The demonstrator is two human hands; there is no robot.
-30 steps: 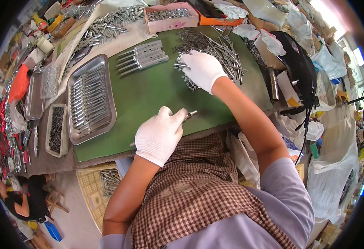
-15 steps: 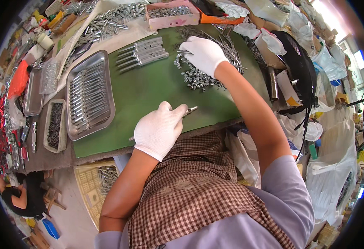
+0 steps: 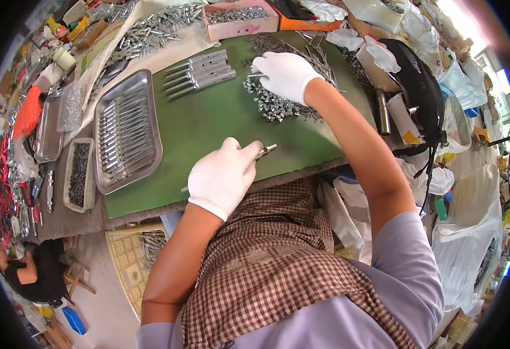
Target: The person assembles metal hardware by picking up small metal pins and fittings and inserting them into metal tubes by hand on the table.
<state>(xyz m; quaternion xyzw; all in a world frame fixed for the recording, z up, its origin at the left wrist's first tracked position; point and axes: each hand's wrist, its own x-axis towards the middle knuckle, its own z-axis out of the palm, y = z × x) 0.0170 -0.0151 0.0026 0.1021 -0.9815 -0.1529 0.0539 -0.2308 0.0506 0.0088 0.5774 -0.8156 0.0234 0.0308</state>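
Note:
My left hand (image 3: 222,178), in a white knit glove, is closed around a slim metal rod (image 3: 268,150). The rod's thicker, shiny end sticks out past the thumb and its thin end shows behind the palm. Over the far right of the green mat (image 3: 202,122), my gloved right hand (image 3: 289,77) pinches a short metal piece (image 3: 257,74), of which only one end shows. Below and around that hand spreads a pile of small angular metal parts (image 3: 275,109). Long thin metal rods (image 3: 319,55) lie just beyond it.
Left on the mat is a steel tray (image 3: 158,139) with a row of metal rods (image 3: 124,134). Several thicker rods (image 3: 202,74) lie farther back. A narrow bin (image 3: 91,174) of dark screws stands left, a pink box (image 3: 243,28) of small parts behind, a black bag (image 3: 429,99) right.
My right hand has shifted very slightly above the small parts, its wrist a little farther from me. My left hand keeps its hold on the rod. The whole view has moved slightly.

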